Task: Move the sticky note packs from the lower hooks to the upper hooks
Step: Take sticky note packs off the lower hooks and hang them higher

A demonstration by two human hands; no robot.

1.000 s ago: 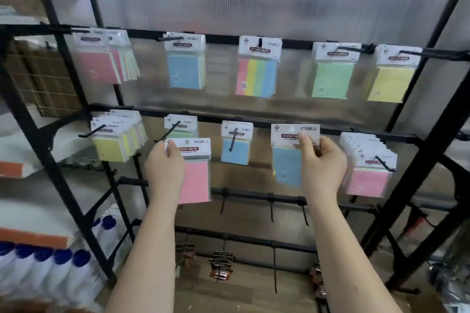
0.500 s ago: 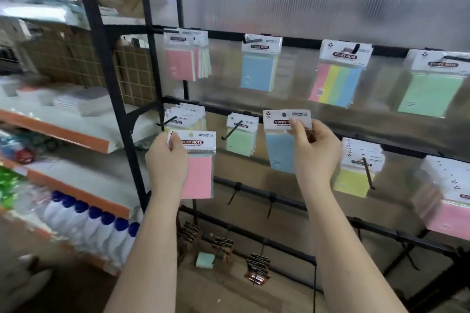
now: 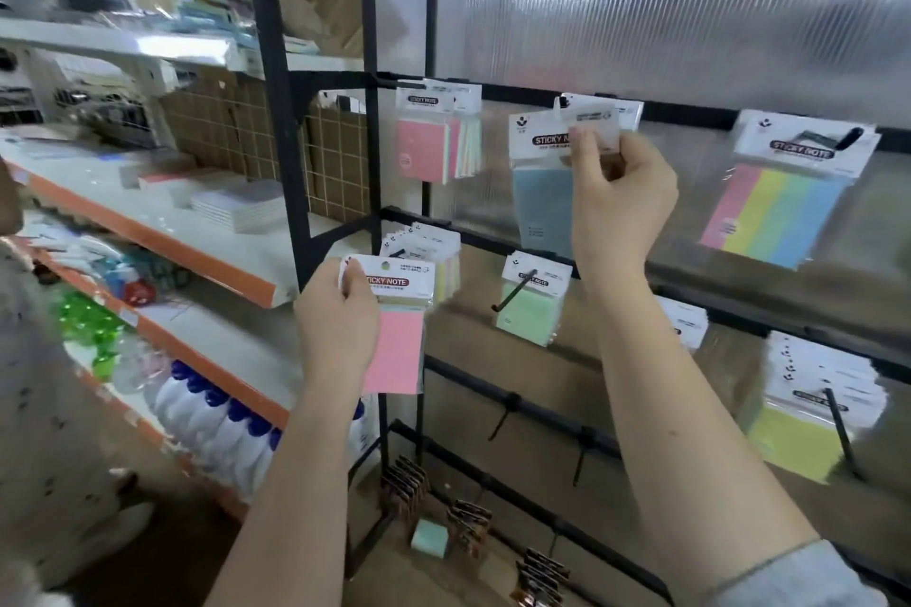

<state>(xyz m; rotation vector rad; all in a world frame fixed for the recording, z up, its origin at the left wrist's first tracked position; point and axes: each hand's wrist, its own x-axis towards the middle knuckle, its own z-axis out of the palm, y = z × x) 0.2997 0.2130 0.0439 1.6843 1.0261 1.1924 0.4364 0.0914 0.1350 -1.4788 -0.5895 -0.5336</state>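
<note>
we see the right hand raised to the upper bar of the black rack, its thumb and fingers pinching the white header card of a blue sticky note pack right at an upper hook; whether the hook is through the card's hole we cannot tell. the left hand is lower, thumb and fingers clamped on the header of a pink sticky note pack, held free in front of the lower row. on the upper hooks hang a bundle of pink packs and a striped multicolour pack. on the lower hooks hang a green pack, a stack of yellow packs and another stack just behind the left hand. to the left, orange-edged shelves carry flat white stacks, and below them stand white bottles with blue caps.
</note>
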